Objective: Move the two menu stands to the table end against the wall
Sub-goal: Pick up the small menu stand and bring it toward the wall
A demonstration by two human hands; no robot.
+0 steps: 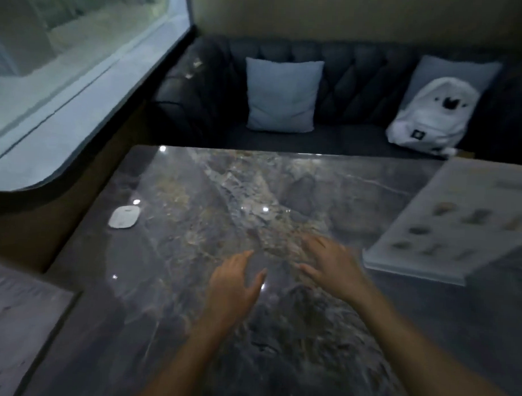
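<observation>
A white menu stand (pixel 460 216) with small food pictures leans at the right side of the dark marble table (pixel 194 195), its base near the table's middle right. A second grey panel (pixel 15 322), blurred, shows at the bottom left corner; I cannot tell if it is the other menu stand. My left hand (pixel 236 280) and my right hand (pixel 331 265) hover over the table's middle, fingers spread, holding nothing. My right hand is just left of the menu stand's lower corner, apart from it.
A small white rounded device (pixel 124 216) lies near the table's left edge by the window wall (pixel 65 87). Behind the table is a dark bench (pixel 361 83) with a pale cushion (pixel 282 95), a second cushion and a white backpack (pixel 431 118).
</observation>
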